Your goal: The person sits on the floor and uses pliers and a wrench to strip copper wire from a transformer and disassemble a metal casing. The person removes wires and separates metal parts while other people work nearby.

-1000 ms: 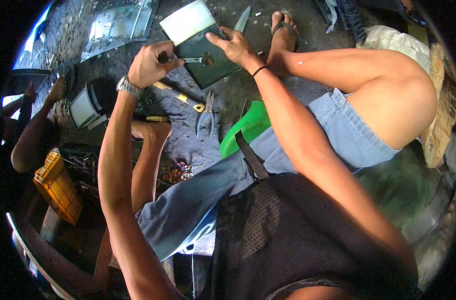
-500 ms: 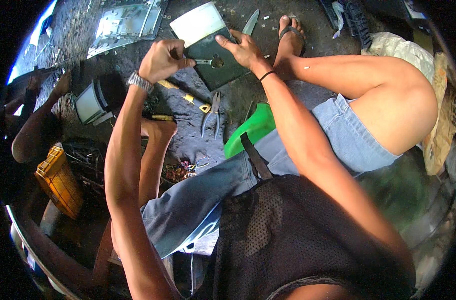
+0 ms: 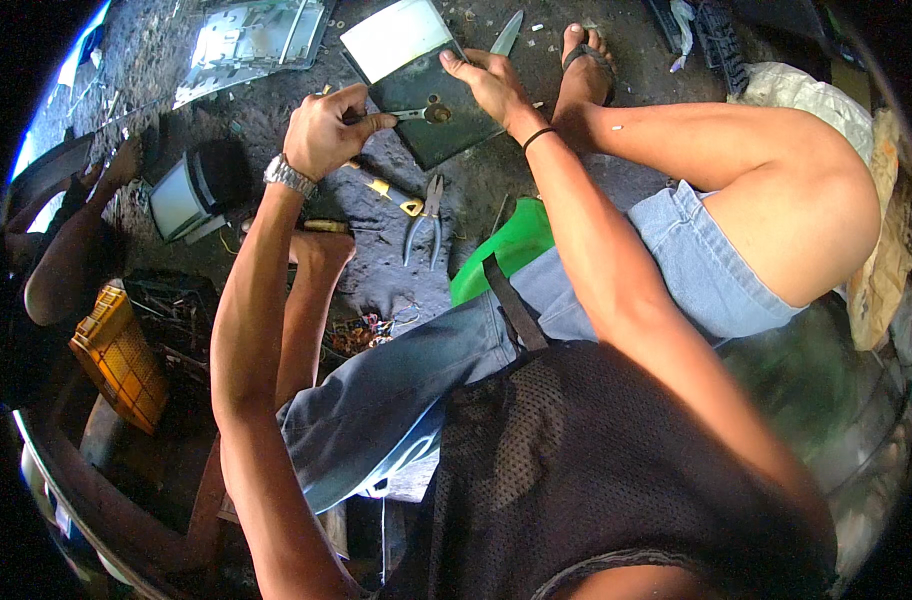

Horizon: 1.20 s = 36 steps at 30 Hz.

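My left hand (image 3: 324, 130), with a metal watch at its wrist, is closed on a small wrench (image 3: 410, 114). The wrench's far end sits at a round brownish fitting (image 3: 437, 113) on a dark flat panel (image 3: 442, 148). A white section (image 3: 396, 40) covers the panel's far left part. At the panel's right edge my right hand (image 3: 492, 92) grips it, thumb on top and the other fingers partly hidden. Just below the panel, on the ground, lie blue-handled pliers (image 3: 425, 222) and a yellow-and-dark handled tool (image 3: 396, 194), partly covered by my left hand.
A knife blade (image 3: 508, 33) lies beyond my right hand. Near my legs are a green plastic piece (image 3: 506, 245) and a tangle of wires (image 3: 366, 330). An orange crate (image 3: 121, 360) and a white-and-black casing (image 3: 186, 200) stand left. Another person's leg (image 3: 71, 235) shows at far left.
My left hand has shifted slightly right, and the wrench now slants upward to the right. The panel has moved a little up and right, still in my right hand.
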### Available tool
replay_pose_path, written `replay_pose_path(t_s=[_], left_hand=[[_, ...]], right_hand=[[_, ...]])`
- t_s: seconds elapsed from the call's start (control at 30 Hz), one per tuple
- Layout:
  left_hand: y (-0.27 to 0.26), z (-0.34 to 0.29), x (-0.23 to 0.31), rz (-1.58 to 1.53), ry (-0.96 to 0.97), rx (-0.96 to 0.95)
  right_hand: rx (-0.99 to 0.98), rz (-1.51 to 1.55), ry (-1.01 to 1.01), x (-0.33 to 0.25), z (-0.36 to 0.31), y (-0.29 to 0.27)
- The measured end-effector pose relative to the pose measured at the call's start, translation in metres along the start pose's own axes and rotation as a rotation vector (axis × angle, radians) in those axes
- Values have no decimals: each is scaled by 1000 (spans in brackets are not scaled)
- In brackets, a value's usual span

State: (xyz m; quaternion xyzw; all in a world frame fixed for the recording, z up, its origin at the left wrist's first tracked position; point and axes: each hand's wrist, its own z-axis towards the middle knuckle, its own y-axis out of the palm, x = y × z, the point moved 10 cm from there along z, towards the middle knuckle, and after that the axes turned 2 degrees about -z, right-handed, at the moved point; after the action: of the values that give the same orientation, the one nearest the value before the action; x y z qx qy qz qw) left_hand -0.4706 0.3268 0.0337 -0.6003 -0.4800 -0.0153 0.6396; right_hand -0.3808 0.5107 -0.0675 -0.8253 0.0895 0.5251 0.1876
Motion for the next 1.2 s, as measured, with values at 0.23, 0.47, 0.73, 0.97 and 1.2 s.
replay_pose_path(t_s=[0.23, 0.47, 0.73, 0.97, 1.2], left_hand=[[4, -9, -14, 19, -135, 16], [4, -7, -2, 9, 8, 57], [4, 12, -2, 3, 98, -19], [3, 20, -4, 47, 95, -64], [0, 15, -1, 5, -43, -48]], right_hand=[[-45, 6, -52, -5, 2, 1], [-151, 12, -25, 8, 16, 12], [-10, -221, -16, 24, 14, 5], [69, -205, 8, 21, 12, 2], [-91, -9, 48, 26, 13, 5]])
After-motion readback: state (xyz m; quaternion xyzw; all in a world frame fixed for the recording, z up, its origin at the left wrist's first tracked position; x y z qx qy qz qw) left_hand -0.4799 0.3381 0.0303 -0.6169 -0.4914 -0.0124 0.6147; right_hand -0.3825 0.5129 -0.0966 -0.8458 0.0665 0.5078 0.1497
